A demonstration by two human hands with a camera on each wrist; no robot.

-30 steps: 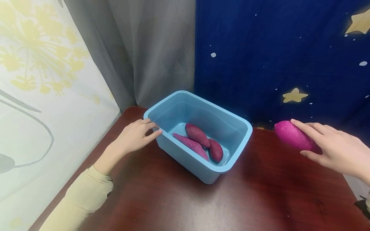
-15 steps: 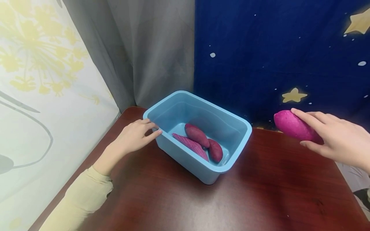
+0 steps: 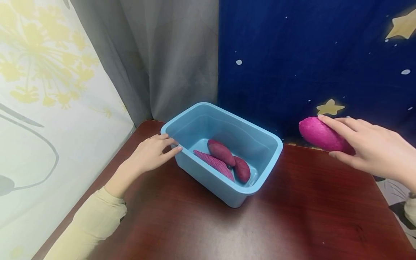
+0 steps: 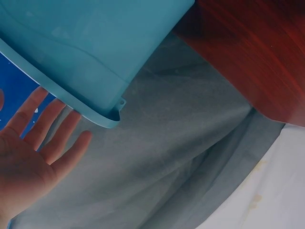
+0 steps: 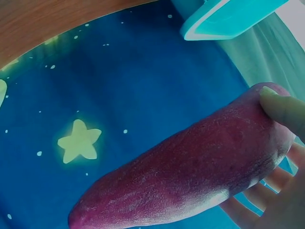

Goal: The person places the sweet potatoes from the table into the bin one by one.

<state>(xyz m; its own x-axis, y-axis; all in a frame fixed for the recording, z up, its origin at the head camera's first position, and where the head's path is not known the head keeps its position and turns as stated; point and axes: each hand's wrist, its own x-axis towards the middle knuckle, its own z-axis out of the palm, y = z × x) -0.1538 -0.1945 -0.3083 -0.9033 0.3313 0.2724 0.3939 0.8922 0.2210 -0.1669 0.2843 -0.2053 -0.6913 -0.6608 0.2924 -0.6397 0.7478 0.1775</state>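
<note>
In the head view my right hand [image 3: 373,146] holds a bright purple sweet potato [image 3: 320,133] above the table, to the right of the blue plastic bin [image 3: 209,173]. The right wrist view shows this long sweet potato [image 5: 190,167] gripped between thumb and fingers at one end. My left hand [image 3: 152,153] rests its fingertips on the bin's near left rim. From the left wrist, its extended fingers [image 4: 62,136] reach to the rim. Inside the bin lie several sweet potatoes, among them a smooth one [image 3: 221,153], a short dark one [image 3: 242,169] and a ridged one [image 3: 216,164].
The bin stands on a dark red wooden table [image 3: 195,231]. A grey curtain [image 3: 185,54] and a blue cloth [image 3: 276,72] with stars hang behind it. White patterned fabric [image 3: 65,144] borders the table on the left.
My right hand has raised the sweet potato and shifted it slightly left. The left hand, the bin and its contents have stayed in place.
</note>
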